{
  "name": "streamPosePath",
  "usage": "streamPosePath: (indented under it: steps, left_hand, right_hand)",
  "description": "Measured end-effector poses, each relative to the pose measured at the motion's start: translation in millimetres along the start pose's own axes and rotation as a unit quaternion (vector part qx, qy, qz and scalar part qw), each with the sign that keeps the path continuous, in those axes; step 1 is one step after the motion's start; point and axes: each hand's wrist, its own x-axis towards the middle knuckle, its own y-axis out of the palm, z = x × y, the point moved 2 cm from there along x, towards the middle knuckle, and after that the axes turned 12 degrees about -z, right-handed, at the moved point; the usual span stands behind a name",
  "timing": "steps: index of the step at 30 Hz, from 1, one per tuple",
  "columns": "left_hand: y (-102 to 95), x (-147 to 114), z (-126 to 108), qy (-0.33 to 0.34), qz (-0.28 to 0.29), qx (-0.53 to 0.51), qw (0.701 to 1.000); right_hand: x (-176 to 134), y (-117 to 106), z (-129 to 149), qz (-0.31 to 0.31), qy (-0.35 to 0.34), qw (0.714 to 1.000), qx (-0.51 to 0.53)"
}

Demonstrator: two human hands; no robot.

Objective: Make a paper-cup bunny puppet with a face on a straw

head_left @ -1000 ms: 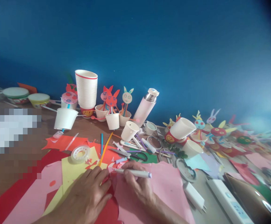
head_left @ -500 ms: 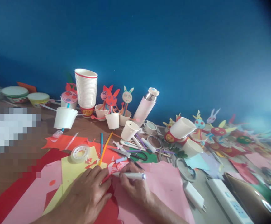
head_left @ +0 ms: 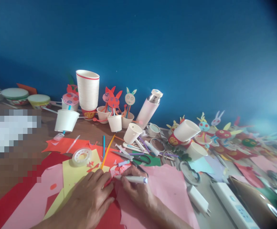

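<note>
Scissors point(head_left: 128, 157) lie just beyond the right hand's point(head_left: 138, 189) fingers, a yellow strip point(head_left: 108, 152) and tape point(head_left: 75, 159) beyond the left hand's point(head_left: 92, 192). The right fingers pinch the pen point(head_left: 135, 179), long axis crosswise, tip towards the left fingers, whose grip I cannot tell.

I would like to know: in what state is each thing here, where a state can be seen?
Pen: held in the right grip; whether its tip is bare, unclear.
Right grip: closed around the pen.
Left grip: resting on papers, fingers bent.
Scissors: lying down; how far open, unclear.
Tape: lying flat.
Charger: unplugged, prongs exposed.
Flask: white top on.
Cup stack: nested, mouth up.
</note>
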Motion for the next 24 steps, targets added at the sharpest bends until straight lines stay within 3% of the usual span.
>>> streamPosePath:
  steps: [24]
  left_hand:
    - [2.0,-1.7,1.2,0.011,0.000,0.008,1.000]
  right_hand:
    - [0.5,-0.3,-1.7,0.010,0.008,1.000,0.010]
